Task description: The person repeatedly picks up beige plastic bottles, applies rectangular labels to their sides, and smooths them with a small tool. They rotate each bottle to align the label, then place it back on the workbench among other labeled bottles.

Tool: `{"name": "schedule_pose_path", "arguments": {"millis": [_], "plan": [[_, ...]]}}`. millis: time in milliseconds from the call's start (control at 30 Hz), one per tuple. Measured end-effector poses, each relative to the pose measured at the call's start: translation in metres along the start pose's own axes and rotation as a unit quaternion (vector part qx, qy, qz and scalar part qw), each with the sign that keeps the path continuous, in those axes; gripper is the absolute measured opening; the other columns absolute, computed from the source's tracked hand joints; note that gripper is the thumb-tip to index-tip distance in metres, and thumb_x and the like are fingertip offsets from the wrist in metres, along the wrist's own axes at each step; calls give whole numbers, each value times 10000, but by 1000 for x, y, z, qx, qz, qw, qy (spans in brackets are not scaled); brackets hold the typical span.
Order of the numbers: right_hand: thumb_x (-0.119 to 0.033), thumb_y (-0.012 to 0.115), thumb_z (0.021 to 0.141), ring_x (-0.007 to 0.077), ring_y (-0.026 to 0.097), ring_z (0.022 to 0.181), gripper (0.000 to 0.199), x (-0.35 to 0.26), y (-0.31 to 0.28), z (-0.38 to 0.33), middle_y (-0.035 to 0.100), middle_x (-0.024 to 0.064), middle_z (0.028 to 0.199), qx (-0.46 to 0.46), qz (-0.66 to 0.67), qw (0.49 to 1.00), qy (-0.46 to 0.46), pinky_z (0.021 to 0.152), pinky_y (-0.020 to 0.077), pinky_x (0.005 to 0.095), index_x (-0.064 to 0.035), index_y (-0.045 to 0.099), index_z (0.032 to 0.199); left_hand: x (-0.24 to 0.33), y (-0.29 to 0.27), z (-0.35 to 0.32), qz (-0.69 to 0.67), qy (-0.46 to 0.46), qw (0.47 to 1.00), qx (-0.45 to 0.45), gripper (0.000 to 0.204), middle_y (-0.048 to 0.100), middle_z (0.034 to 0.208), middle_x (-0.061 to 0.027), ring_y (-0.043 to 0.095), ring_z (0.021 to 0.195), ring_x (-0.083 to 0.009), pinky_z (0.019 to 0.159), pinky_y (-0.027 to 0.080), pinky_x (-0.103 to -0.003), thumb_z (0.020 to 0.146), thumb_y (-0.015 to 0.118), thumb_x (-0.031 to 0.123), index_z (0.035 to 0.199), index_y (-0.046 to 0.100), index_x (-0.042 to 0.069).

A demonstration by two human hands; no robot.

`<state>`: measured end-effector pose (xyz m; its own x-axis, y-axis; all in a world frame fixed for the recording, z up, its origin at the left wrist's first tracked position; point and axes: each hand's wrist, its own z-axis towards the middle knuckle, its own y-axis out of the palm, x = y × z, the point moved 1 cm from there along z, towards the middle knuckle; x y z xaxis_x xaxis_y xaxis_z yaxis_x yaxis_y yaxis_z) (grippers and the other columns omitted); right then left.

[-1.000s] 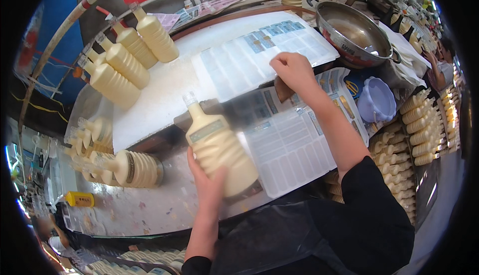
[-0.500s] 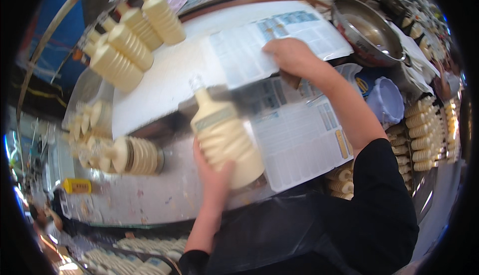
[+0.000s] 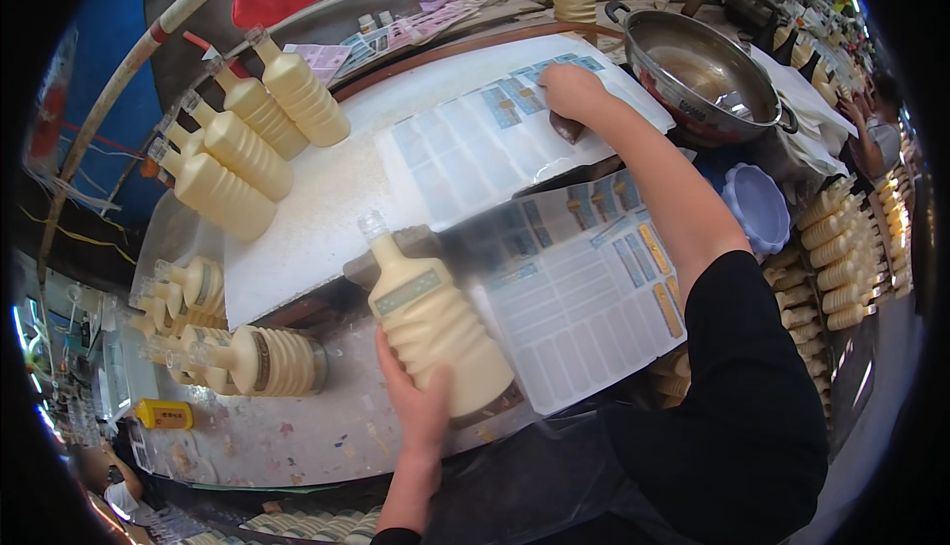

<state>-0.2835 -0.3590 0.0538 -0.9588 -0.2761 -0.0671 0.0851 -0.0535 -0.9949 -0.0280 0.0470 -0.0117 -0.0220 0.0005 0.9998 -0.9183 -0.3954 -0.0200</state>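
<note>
My left hand is closed around the lower side of a cream ribbed bottle, which leans with its clear neck up and to the left. A grey-green patterned band crosses the bottle's shoulder. Farther off, my right hand is bent over a label sheet on the white board, fingertips down by its blue labels. A small dark brown piece pokes out from under that palm; its kind I cannot make out. A second label sheet lies right of the bottle, bearing blue and yellow strips.
Several cream bottles stand on the white board at the left. More bottles are grouped below them, near a yellow container. A wide metal pan and a lavender basin are at right, beside stacked bottles.
My right hand has moved slightly farther over the upper sheet, toward its far labels. The bottle is still in my left hand. The whole view has shifted a little.
</note>
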Motion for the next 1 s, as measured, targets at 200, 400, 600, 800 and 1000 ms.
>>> {"name": "schedule_pose_path", "arguments": {"millis": [200,400,600,800,1000], "plan": [[-134,538,925,377,689,1025,296,2,-11,-63,725,174,1121,-56,-70,996,-27,888,553,463,-68,757,1112,2,1,-2,17,2,1000,4,929,403,1534,-205,471,1379,-299,1166,375,-407,831,635,38,1630,162,18],[-118,628,905,367,670,1076,308,-1,-15,-157,657,143,1307,49,18,993,-104,908,548,451,-53,679,1201,5,2,-4,10,0,1000,16,916,416,1518,-209,493,1357,-295,1153,392,-408,842,648,50,1625,175,19],[-120,708,875,328,712,1001,339,11,21,-165,694,107,1246,203,-7,971,-123,835,589,402,-78,657,1208,10,5,-4,40,0,999,37,869,428,1509,-222,521,1318,-322,1128,416,-429,889,662,90,1617,191,27],[-148,715,896,282,726,834,98,23,16,-170,746,85,952,308,45,929,-199,712,578,364,-73,739,955,-14,-10,-35,63,11,996,60,757,483,1442,-217,479,1340,-313,1136,389,-441,916,673,187,1547,309,-16],[-111,697,911,223,735,777,120,-61,-11,-231,763,111,917,-50,455,886,-76,716,565,303,-45,777,970,-10,-6,-52,51,14,997,58,757,515,1411,-196,510,1305,-286,1122,406,-428,861,716,187,1493,369,-41]]}}
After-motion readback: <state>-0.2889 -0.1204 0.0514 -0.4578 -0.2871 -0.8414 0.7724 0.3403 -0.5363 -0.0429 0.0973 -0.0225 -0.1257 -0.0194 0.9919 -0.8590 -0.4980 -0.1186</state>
